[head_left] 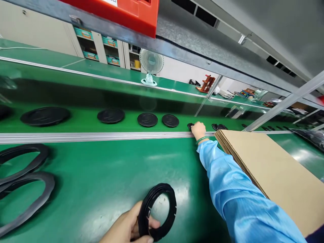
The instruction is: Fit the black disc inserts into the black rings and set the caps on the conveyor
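My left hand (129,224) grips a black plastic ring (170,216) at its left side, holding it tilted above the green bench at the bottom centre. My right arm, in a blue sleeve, stretches forward to the green belt. There my right hand (198,130), with a green bangle at the wrist, is closed at a small black disc (190,126); the fingertips are partly hidden. To its left on the belt lie more black round discs, among them one disc (170,120) nearby and another disc (147,119) beside that.
Two larger black rings (48,184) lie at the left on the green bench (101,175). A stack of brown cardboard sheets (273,168) is at the right. A metal rail (88,137) edges the belt. Overhead hangs a red box (136,15); a fan (152,64) stands behind.
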Demonstrator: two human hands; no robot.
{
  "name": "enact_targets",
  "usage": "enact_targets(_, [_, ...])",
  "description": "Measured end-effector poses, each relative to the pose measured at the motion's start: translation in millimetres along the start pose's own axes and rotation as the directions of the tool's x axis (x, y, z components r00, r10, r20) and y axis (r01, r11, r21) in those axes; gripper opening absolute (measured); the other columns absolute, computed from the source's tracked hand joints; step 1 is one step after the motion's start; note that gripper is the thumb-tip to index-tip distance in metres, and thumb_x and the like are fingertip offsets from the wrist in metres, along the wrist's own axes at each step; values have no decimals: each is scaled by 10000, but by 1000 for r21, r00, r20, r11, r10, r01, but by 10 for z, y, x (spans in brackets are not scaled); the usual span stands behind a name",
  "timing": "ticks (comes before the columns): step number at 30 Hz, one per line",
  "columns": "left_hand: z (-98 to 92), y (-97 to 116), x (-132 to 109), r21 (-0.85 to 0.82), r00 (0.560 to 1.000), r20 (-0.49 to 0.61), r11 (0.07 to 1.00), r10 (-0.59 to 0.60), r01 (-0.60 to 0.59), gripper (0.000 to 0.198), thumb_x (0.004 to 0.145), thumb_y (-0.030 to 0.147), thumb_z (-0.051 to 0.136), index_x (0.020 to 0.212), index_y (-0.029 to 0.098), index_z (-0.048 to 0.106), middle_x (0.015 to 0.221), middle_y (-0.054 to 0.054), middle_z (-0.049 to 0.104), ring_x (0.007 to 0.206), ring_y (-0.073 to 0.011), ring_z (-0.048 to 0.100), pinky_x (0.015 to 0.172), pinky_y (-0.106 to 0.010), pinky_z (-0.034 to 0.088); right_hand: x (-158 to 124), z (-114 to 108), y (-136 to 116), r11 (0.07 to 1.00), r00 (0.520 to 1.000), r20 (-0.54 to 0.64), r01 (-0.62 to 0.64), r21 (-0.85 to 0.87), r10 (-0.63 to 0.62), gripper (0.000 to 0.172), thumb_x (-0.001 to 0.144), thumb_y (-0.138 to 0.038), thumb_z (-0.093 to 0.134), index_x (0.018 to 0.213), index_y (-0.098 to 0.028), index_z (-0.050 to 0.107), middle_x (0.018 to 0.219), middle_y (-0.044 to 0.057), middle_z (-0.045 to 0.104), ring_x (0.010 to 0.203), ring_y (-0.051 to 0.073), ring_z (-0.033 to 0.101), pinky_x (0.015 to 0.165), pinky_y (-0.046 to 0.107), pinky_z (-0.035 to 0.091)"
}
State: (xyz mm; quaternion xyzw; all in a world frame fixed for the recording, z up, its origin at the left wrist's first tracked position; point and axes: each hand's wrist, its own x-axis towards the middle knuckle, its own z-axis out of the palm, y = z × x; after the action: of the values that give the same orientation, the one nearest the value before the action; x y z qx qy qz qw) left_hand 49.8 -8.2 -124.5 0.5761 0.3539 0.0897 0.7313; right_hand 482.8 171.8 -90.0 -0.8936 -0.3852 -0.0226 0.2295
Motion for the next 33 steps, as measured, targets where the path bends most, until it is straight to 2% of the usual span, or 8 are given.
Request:
enact_targets(4, [-36, 177, 15, 129, 989, -136, 991, 56, -39, 366, 688, 214, 669, 1051, 226, 624, 1036, -45, 767, 992, -275, 724, 854, -358, 573, 26, 1, 188, 997, 993, 95, -68, 33, 65, 225, 967, -341, 638, 1074, -143, 654, 1092, 66, 664, 979, 197, 652, 885, 409, 560])
enact_targets(10, [-93, 188, 24, 104, 983, -159, 992, 90, -74, 362, 716, 234, 670, 1063, 218, 565, 1043, -62, 767, 981, -263, 734, 873, -379, 584, -116, -226, -81, 965, 995, 77, 36, 258, -58, 184, 949, -302, 654, 975, -122, 684, 992, 61, 697, 907, 184, 669, 849, 372, 560])
enact_targets(15, [-122, 186, 27, 65, 960, -242, 989, 142, -130, 410, 730, 304, 734, 1049, 225, 487, 1045, -88, 773, 1003, -283, 733, 938, -461, 567, -1067, -592, -267, 832, 942, 81, 244, 499, -325, 129, 871, -271, 702, 913, -157, 745, 890, 53, 717, 807, 183, 678, 756, 308, 555])
enact_targets(16, [-121, 198, 27, 59, 959, -243, 989, 147, -136, 422, 730, 312, 743, 1048, 225, 479, 1043, -91, 774, 1003, -285, 733, 941, -471, 566, -1347, -681, -277, 786, 912, 84, 296, 543, -402, 101, 858, -279, 725, 885, -186, 754, 861, 34, 708, 788, 177, 671, 744, 303, 551])
enact_targets(18, [-111, 221, 31, 42, 957, -244, 988, 157, -151, 478, 727, 318, 759, 1094, 222, 469, 1031, -86, 774, 994, -283, 736, 940, -482, 569, -1898, -840, -283, 569, 722, -5, 549, 612, -691, 55, 865, -260, 735, 872, -217, 769, 813, 29, 679, 796, 181, 650, 729, 309, 536])
enact_targets(20, [-96, 233, 36, 22, 954, -248, 986, 168, -168, 550, 719, 314, 772, 1166, 218, 465, 1045, -75, 765, 1000, -277, 734, 948, -483, 570, -2355, -919, -281, 413, 557, -70, 689, 595, -828, 80, 914, -225, 682, 935, -213, 758, 833, 40, 669, 807, 175, 632, 725, 305, 523])
enact_targets(22, [-81, 232, 38, 21, 946, -268, 983, 184, -185, 608, 702, 309, 788, 1213, 215, 473, 1092, -68, 743, 1022, -273, 725, 955, -477, 571, -2665, -880, -280, 343, 456, -90, 773, 534, -886, 133, 963, -206, 604, 994, -197, 733, 849, 53, 662, 800, 175, 615, 719, 310, 513])
enact_targets(33, [-33, 236, 21, 73, 925, -356, 991, 134, -115, 682, 666, 385, 841, 1214, 191, 484, 1131, -71, 711, 1037, -289, 709, 911, -470, 588, -2857, -556, -257, 235, 294, -162, 922, 308, -942, 179, 991, -134, 504, 1033, -129, 679, 811, 57, 649, 754, 166, 579, 688, 289, 489])
